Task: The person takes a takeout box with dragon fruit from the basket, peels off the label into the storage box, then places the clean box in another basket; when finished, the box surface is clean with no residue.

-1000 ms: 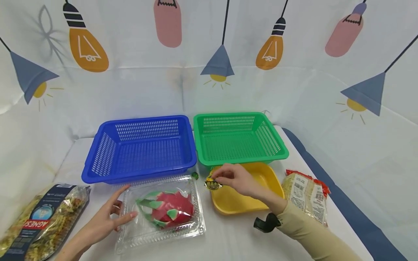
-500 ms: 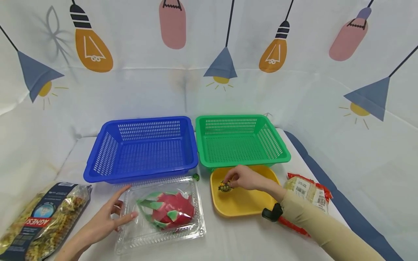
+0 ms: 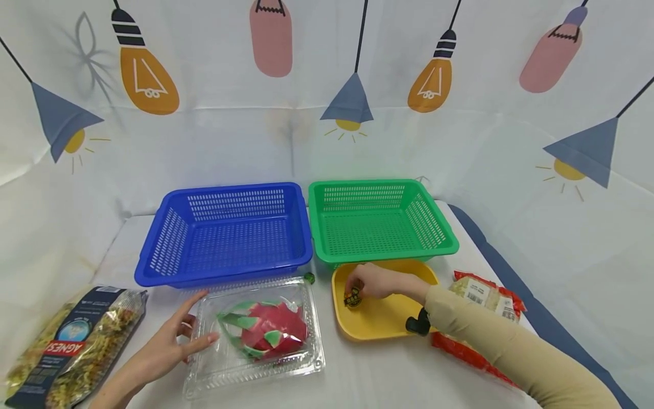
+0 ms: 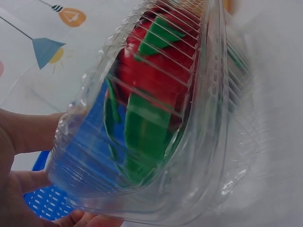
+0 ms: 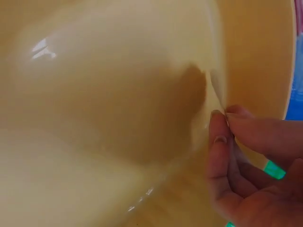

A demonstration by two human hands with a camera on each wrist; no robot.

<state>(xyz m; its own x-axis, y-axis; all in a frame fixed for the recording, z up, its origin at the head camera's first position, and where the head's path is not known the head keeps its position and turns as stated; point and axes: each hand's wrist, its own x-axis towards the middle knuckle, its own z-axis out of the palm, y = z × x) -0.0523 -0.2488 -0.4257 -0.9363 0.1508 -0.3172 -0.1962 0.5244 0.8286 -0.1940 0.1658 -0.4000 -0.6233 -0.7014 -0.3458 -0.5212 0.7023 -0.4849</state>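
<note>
- While the left hand (image 3: 166, 346) rests at the near-left edge of a clear plastic box (image 3: 209, 372), the head view shows the right hand (image 3: 378, 281) pinching a gold-and-black tag (image 3: 352, 299) inside a yellow tray (image 3: 378, 330). The tag is toward the tray's left end. The hands are well apart; the left one's thumb and index finger are spread, the thumb lying over the lid.
- Also in the head view, a dragon fruit (image 3: 276, 329) lies within the box on the table (image 3: 357, 378), with a blue basket (image 3: 225, 277) and a green basket (image 3: 388, 255) behind.
- From the left wrist, the box fills most of the picture, the fruit visible through its ridged wall; the left fingers touch the box's edge, and how much force they put on it I cannot tell.
- From the right wrist, thumb and fingertips meet on the tag, seen nearly edge-on beside the tray wall. Whether it touches the tray is unclear.
- The step in hand looks like setting the tag into the tray. In my judgement, the next move calls for lowering it fully, then loosening the pinch without dragging it.
</note>
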